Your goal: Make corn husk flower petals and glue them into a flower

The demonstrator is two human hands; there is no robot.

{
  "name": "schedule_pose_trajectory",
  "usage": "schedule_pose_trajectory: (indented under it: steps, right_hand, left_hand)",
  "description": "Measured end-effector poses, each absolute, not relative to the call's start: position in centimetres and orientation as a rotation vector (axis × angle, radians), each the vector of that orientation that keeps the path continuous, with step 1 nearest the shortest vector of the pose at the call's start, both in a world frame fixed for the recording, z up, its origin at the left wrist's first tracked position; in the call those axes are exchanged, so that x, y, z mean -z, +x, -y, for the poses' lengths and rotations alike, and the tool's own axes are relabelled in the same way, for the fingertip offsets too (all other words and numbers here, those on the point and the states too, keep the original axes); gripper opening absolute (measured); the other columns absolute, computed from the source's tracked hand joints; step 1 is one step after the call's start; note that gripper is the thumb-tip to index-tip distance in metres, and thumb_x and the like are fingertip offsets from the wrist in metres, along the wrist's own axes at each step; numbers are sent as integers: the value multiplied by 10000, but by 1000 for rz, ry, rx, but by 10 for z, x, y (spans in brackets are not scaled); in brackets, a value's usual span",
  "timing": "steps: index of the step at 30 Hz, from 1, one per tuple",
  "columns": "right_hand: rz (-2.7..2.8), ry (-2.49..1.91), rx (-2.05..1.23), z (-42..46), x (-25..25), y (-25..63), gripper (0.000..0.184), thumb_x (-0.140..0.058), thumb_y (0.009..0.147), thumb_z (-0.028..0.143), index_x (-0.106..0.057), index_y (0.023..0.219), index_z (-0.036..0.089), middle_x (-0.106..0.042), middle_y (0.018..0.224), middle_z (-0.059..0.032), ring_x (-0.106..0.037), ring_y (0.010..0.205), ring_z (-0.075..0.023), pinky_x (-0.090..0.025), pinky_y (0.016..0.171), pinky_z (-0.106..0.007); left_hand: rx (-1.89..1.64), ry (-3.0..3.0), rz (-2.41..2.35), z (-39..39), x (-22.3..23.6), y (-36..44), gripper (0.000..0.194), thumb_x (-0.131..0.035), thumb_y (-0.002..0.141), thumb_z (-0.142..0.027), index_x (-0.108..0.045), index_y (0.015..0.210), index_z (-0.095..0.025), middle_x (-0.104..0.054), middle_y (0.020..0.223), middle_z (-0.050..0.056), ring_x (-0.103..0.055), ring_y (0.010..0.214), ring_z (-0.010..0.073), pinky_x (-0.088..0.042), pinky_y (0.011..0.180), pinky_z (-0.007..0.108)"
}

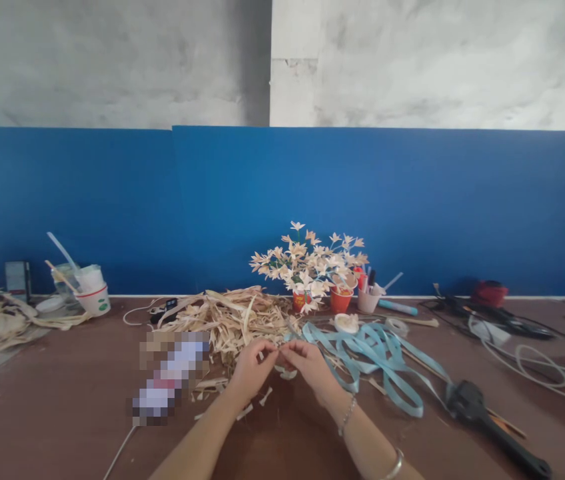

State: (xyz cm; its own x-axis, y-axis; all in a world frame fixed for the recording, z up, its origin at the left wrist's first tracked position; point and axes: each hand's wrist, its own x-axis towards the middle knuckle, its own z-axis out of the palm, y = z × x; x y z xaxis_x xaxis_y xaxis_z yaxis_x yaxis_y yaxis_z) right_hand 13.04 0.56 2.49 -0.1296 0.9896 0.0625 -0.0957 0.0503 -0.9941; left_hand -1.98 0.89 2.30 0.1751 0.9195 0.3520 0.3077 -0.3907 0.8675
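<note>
My left hand (255,363) and my right hand (307,363) meet fingertip to fingertip above the brown table, both closed in a pinch. Whatever lies between the fingertips is too small to make out. Just behind my left hand is a heap of dry, pale husk strips (232,317), with small scraps (245,412) scattered under the wrists. Light blue ribbon (377,353) lies in loose loops to the right of my right hand. Beyond the hands, pale star-shaped flowers (307,263) stand in red paper cups (341,301).
A dark-handled tool (497,427) lies at the front right, near white cables (527,367). Left of my hands is a blurred-out device (172,380) with a cord. A white cup (95,300) stands at the back left. The blue panel (112,207) borders the table behind.
</note>
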Motion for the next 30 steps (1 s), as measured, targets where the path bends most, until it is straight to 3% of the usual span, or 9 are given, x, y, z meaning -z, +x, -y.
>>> schedule_pose_trajectory:
  steps: [4, 8, 13, 17, 25, 30]
  right_hand:
    - [1256, -1064, -1256, -7, -26, 133, 226, -695, 611, 354, -655, 719, 159, -595, 575, 21, -524, 542, -114, -421, 560, -240]
    - [1333, -1097, -1124, -8, -25, 134, 186, -669, 642, 322, -668, 727, 157, -637, 634, -5, -550, 591, -138, -440, 594, -261]
    - [1458, -1065, -1049, -5, -24, 131, 218, -637, 689, 340, -692, 799, 160, -678, 748, -39, -587, 688, -171, -468, 669, -293]
    - [1547, -1133, -935, -4, -26, 131, 169, -634, 686, 299, -712, 731, 155, -677, 702, -39, -574, 650, -167, -461, 644, -287]
    - [1620, -1107, -952, -4, -27, 133, 153, -598, 719, 274, -688, 665, 162, -656, 642, -21, -563, 625, -154, -449, 611, -254]
    - [1579, -1098, -956, -6, -25, 134, 162, -612, 712, 306, -700, 680, 174, -678, 670, -33, -582, 651, -177, -459, 622, -273]
  left_hand:
    - [-1167, 1375, -1024, -11, -20, -19, 195, -550, 726, -357, -533, 665, -172, -478, 553, -48, -436, 521, 103, -328, 521, 221]
    - [-1139, 1140, -910, -9, -20, -17, 194, -554, 714, -349, -510, 658, -168, -487, 572, -48, -449, 534, 95, -330, 528, 215]
    - [-1085, 1169, -869, -7, -23, -16, 272, -599, 706, -399, -473, 633, -168, -425, 524, -67, -387, 498, 75, -289, 500, 202]
    - [-1075, 1234, -902, -7, -24, -17, 311, -637, 672, -442, -509, 658, -159, -447, 537, -59, -382, 501, 75, -287, 502, 205]
    - [-1083, 1256, -939, -9, -18, -16, 222, -511, 695, -317, -465, 534, -173, -444, 528, -36, -421, 537, 104, -342, 542, 233]
    - [-1067, 1207, -937, -9, -19, -16, 163, -495, 677, -313, -479, 590, -177, -483, 571, -32, -454, 552, 112, -351, 551, 241]
